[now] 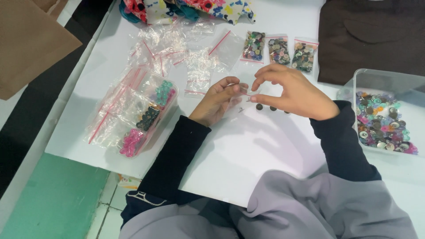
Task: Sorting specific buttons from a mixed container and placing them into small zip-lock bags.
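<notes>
My left hand (218, 101) and my right hand (290, 90) meet over the white sheet (248, 150), both pinching a small clear zip bag (248, 94) with a red seal strip between the fingertips. A few dark buttons (271, 107) lie on the sheet just under my right hand. Both arms wear dark sleeves. What is inside the little bag is too small to tell.
A clear plastic box (381, 79) of mixed coloured buttons stands at the right. Three filled button bags (279, 51) lie at the back. Empty zip bags (177, 53) and a tray of sorted buttons (146, 119) sit at the left. Dark brown cloth (367, 35) lies far right.
</notes>
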